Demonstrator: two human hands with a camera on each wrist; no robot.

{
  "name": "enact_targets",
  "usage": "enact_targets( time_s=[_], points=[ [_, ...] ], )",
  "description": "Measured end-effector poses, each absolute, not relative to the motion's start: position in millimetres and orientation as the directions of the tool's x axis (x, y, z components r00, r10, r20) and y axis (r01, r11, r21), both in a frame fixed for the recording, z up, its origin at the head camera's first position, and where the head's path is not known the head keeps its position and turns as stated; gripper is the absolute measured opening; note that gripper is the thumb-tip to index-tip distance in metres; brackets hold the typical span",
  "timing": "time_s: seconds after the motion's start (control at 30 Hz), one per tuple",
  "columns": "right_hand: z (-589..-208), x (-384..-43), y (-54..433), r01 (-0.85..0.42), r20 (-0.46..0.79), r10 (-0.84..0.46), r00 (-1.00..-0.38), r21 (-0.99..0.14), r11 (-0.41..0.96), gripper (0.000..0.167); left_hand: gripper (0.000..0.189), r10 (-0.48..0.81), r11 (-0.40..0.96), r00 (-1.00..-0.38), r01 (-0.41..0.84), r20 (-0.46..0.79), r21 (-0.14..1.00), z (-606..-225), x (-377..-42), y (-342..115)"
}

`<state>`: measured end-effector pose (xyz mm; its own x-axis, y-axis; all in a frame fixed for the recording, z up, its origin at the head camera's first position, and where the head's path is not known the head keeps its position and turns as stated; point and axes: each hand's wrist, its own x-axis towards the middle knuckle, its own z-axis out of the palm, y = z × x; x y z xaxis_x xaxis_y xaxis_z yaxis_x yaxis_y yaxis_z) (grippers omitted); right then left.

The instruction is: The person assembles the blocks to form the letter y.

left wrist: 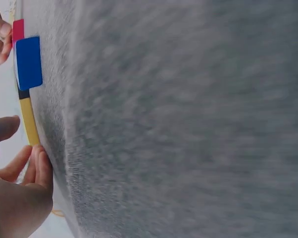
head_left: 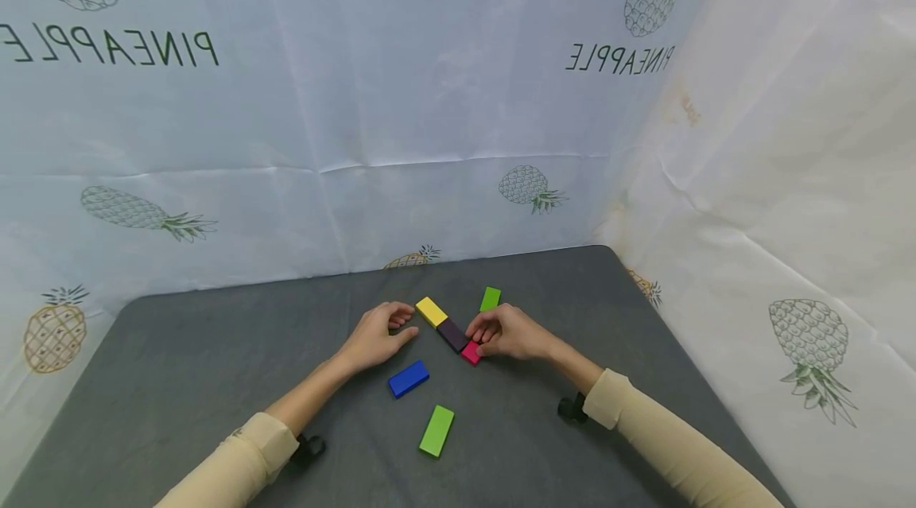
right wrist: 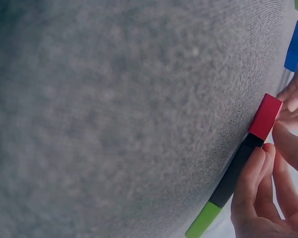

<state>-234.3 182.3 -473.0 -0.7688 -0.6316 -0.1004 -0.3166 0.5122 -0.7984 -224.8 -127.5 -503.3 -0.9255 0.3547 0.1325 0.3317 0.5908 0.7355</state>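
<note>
Yellow block, black block and red block lie end to end in a slanting row on the dark grey table. My right hand pinches the red block at the row's near end; in the right wrist view its thumb meets the red block and its fingertips lie by the black block. At the far end, my left hand has its fingertips against the yellow block, thumb held apart. Part of the red block is hidden by the right hand.
A blue block lies nearer me, below the left hand. One green block is closer still; another green block lies beyond the right hand. Pineapple-printed white cloth hangs behind the table and along its right side.
</note>
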Motion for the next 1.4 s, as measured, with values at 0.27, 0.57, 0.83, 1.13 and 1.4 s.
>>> enact_targets(
  time_s=[0.27, 0.57, 0.83, 1.13, 1.4],
  points=[
    [-474, -234, 183, -0.313, -0.086, -0.628, -0.773, -0.81, 0.496, 0.025, 0.033, 0.397, 0.569, -0.907, 0.365, 0.142, 0.737, -506, -209, -134],
    [-469, -235, 185, -0.302, -0.076, -0.609, -0.789, -0.817, 0.492, 0.028, 0.031, 0.422, 0.548, -0.894, 0.384, 0.151, 0.743, -511, -188, -136],
    [-466, -238, 193, -0.325, -0.028, -0.596, -0.802, -0.817, 0.476, 0.029, 0.039, 0.473, 0.54, -0.87, 0.409, 0.137, 0.735, -506, -174, -140],
    [-463, -239, 197, -0.358, 0.001, -0.604, -0.797, -0.806, 0.471, 0.031, 0.034, 0.498, 0.568, -0.853, 0.456, 0.155, 0.685, -501, -161, -138],
    [-458, -239, 199, -0.348, 0.01, -0.591, -0.806, -0.816, 0.461, 0.032, 0.028, 0.422, 0.63, -0.896, 0.401, 0.141, 0.664, -498, -154, -128]
  ],
)
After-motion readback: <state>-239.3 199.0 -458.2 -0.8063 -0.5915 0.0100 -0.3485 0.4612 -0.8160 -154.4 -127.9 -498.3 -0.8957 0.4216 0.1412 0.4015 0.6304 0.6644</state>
